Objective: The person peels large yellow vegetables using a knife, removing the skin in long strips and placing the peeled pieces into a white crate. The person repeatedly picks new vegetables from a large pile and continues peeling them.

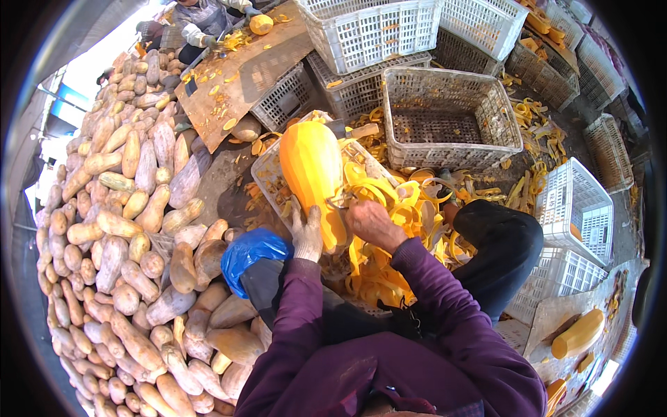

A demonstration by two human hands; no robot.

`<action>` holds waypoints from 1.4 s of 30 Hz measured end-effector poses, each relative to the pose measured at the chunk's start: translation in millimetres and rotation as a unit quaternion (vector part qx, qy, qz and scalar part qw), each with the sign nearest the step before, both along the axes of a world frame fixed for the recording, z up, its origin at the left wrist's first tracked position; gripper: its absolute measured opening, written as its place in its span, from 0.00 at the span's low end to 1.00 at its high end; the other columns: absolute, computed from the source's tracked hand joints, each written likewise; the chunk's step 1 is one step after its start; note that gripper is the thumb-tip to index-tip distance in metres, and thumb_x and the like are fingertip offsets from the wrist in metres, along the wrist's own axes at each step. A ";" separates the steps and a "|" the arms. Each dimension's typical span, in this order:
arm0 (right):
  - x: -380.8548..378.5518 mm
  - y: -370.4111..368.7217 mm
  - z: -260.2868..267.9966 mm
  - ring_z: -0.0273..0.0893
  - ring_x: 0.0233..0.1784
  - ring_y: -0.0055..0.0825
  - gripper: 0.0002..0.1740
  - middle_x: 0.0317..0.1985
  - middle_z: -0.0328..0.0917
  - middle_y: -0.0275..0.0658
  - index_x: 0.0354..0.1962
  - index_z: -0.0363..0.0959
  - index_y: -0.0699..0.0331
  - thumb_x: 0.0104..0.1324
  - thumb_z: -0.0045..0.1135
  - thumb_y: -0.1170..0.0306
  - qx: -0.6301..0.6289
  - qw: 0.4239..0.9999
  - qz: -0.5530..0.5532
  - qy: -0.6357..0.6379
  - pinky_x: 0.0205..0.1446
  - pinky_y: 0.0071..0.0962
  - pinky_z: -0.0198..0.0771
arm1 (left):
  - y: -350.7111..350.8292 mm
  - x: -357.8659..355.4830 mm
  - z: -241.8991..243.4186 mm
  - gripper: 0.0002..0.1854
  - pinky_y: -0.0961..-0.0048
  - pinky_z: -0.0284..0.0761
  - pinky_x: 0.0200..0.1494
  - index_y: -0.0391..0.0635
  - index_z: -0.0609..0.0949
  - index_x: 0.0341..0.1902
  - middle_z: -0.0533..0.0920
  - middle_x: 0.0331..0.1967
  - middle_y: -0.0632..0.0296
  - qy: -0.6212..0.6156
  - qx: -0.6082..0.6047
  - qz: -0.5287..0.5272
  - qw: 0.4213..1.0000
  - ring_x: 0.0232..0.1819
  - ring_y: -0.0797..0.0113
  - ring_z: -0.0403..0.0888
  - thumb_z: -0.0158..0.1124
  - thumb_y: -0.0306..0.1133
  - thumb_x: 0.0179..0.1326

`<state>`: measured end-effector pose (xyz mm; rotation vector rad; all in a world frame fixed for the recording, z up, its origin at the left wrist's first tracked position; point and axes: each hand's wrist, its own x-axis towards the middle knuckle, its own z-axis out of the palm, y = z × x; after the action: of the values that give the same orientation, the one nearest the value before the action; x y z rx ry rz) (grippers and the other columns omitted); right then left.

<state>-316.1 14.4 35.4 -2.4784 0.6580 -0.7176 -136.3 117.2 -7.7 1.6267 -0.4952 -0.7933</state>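
A large, mostly peeled orange squash (311, 161) lies on an upturned pale plastic crate (266, 167) before me. My left hand (306, 233), in a pale, dirty glove, holds the squash's narrow near end from the left, thumb on top. My bare right hand (376, 223) is shut on a metal peeler (341, 200), whose head is at the right side of the squash. Long curls of peel (383, 279) heap up under and beside my right hand. Beyond the squash lies a broad-bladed knife with a wooden handle (363, 131).
A large heap of unpeeled squash (140, 266) fills the left. Plastic crates (451, 148) stand ahead and at right. A board (245, 78) at the far left bears peel scraps, with a person (203, 26) working there. Another board (552, 333) at right holds a peeled squash (578, 333).
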 end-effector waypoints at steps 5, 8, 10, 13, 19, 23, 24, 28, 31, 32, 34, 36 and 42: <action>-38.0 55.5 5.1 0.79 0.26 0.48 0.16 0.21 0.76 0.51 0.20 0.72 0.66 0.66 0.51 0.70 0.024 0.994 0.056 0.090 0.31 0.47 0.75 | 1.8 15.3 -21.0 0.41 0.65 0.70 0.70 0.50 0.52 0.85 0.67 0.75 0.48 0.076 -0.099 0.007 0.992 0.70 0.58 0.72 0.61 0.40 0.76; -65.4 84.1 12.6 0.77 0.22 0.48 0.16 0.20 0.75 0.49 0.22 0.72 0.64 0.69 0.51 0.67 0.054 0.979 0.139 0.143 0.27 0.47 0.74 | 0.0 12.8 -28.5 0.41 0.66 0.69 0.71 0.50 0.52 0.85 0.70 0.73 0.49 0.116 -0.145 0.003 0.983 0.70 0.59 0.72 0.62 0.38 0.76; -58.7 62.1 35.2 0.79 0.22 0.44 0.14 0.18 0.75 0.48 0.30 0.77 0.68 0.69 0.51 0.67 0.017 0.990 0.096 0.102 0.26 0.41 0.75 | 3.7 5.9 -25.7 0.42 0.66 0.68 0.72 0.49 0.53 0.85 0.71 0.73 0.48 0.215 -0.178 0.041 0.959 0.72 0.57 0.72 0.65 0.37 0.75; -4.1 -33.8 62.4 0.76 0.19 0.39 0.09 0.17 0.73 0.43 0.31 0.74 0.66 0.69 0.51 0.70 -0.081 0.995 0.013 0.055 0.20 0.40 0.69 | 15.5 -2.6 -2.8 0.42 0.64 0.67 0.73 0.49 0.55 0.84 0.68 0.76 0.48 0.097 -0.079 0.034 0.992 0.73 0.55 0.72 0.65 0.40 0.74; 100.1 -187.8 73.3 0.86 0.40 0.53 0.17 0.31 0.83 0.59 0.32 0.82 0.72 0.68 0.48 0.68 -0.017 0.979 -0.003 0.203 0.43 0.50 0.79 | 5.5 -26.4 36.6 0.43 0.68 0.62 0.76 0.40 0.53 0.84 0.63 0.80 0.52 0.084 -0.083 0.007 0.993 0.77 0.60 0.65 0.66 0.33 0.73; 99.5 -161.1 56.5 0.83 0.36 0.58 0.22 0.28 0.80 0.63 0.27 0.79 0.76 0.67 0.49 0.63 0.050 0.986 -0.031 0.157 0.41 0.53 0.76 | 7.5 -21.6 42.2 0.42 0.66 0.62 0.76 0.40 0.54 0.84 0.62 0.80 0.51 0.088 -0.051 0.011 0.995 0.77 0.58 0.65 0.64 0.30 0.73; 89.5 -148.4 53.3 0.83 0.33 0.57 0.21 0.26 0.79 0.61 0.27 0.78 0.76 0.68 0.49 0.65 0.004 0.984 -0.021 0.177 0.40 0.53 0.77 | 8.0 -19.0 42.2 0.42 0.66 0.62 0.76 0.40 0.54 0.84 0.63 0.80 0.50 0.103 -0.044 0.012 0.994 0.77 0.57 0.66 0.63 0.30 0.73; 51.0 -99.3 17.2 0.81 0.29 0.50 0.14 0.24 0.79 0.53 0.24 0.76 0.68 0.66 0.49 0.72 -0.067 0.992 0.017 0.104 0.35 0.47 0.77 | 4.6 -19.7 27.8 0.40 0.66 0.64 0.75 0.41 0.56 0.83 0.63 0.80 0.49 0.059 -0.042 0.011 0.997 0.76 0.58 0.67 0.63 0.31 0.73; 27.0 -48.8 13.3 0.79 0.27 0.47 0.10 0.24 0.77 0.49 0.24 0.74 0.67 0.64 0.52 0.73 -0.053 0.995 0.001 0.083 0.33 0.44 0.76 | -0.5 -23.6 34.5 0.40 0.67 0.64 0.75 0.41 0.56 0.83 0.63 0.80 0.49 0.042 -0.040 0.006 0.998 0.76 0.59 0.67 0.64 0.31 0.73; 15.8 -34.3 8.7 0.80 0.27 0.47 0.10 0.23 0.77 0.49 0.25 0.74 0.68 0.65 0.52 0.73 -0.060 0.995 0.004 0.079 0.33 0.44 0.76 | -2.5 -27.6 41.0 0.40 0.67 0.64 0.75 0.41 0.56 0.83 0.63 0.80 0.49 0.035 -0.028 0.002 0.999 0.76 0.59 0.67 0.64 0.32 0.73; 3.5 -3.8 11.2 0.80 0.27 0.47 0.10 0.23 0.77 0.49 0.26 0.74 0.69 0.66 0.52 0.72 -0.065 0.995 0.027 0.065 0.33 0.44 0.76 | -1.5 -20.6 37.2 0.41 0.67 0.65 0.74 0.41 0.56 0.83 0.63 0.80 0.50 0.001 -0.015 0.006 1.000 0.75 0.59 0.68 0.64 0.32 0.73; -15.6 24.7 11.8 0.80 0.25 0.46 0.11 0.22 0.76 0.49 0.27 0.73 0.68 0.68 0.51 0.71 -0.050 0.994 0.035 0.096 0.31 0.43 0.76 | 0.0 -23.2 46.7 0.41 0.67 0.67 0.73 0.43 0.57 0.83 0.64 0.79 0.50 0.013 -0.010 0.009 1.000 0.73 0.59 0.70 0.65 0.34 0.73; -64.6 86.2 10.6 0.79 0.23 0.45 0.12 0.19 0.76 0.45 0.29 0.77 0.66 0.68 0.51 0.69 0.008 0.985 0.099 0.143 0.28 0.42 0.75 | 16.3 22.2 -6.5 0.43 0.64 0.68 0.72 0.38 0.58 0.82 0.69 0.74 0.43 0.073 -0.063 0.042 0.994 0.72 0.54 0.71 0.67 0.42 0.72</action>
<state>-380.6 100.6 46.0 -2.6089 0.5022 -0.2844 -114.1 133.5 -14.2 1.4511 -0.3632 -0.7948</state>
